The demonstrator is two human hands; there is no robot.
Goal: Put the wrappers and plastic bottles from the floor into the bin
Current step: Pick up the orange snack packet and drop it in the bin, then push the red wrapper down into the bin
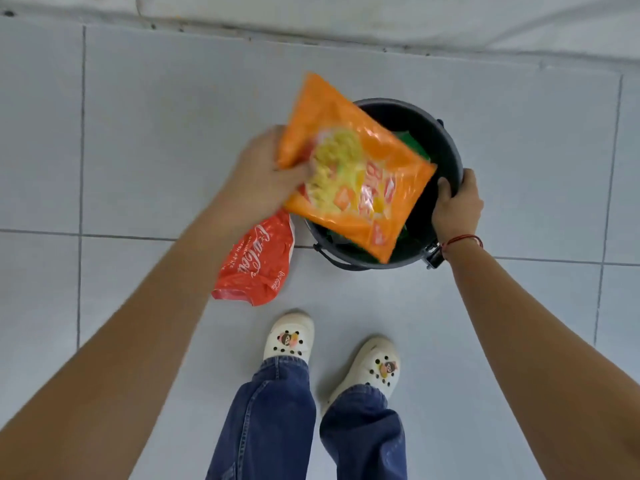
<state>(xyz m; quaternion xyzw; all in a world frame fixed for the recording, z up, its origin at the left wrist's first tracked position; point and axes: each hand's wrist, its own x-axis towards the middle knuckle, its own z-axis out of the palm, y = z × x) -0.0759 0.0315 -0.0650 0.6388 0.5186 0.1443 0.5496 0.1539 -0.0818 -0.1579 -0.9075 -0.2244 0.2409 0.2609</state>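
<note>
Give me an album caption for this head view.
Left hand tips an orange wrapper into the bin.

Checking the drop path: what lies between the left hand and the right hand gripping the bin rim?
In the head view, the orange snack wrapper held by the left hand spans toward the right hand, above the black bin.
</note>
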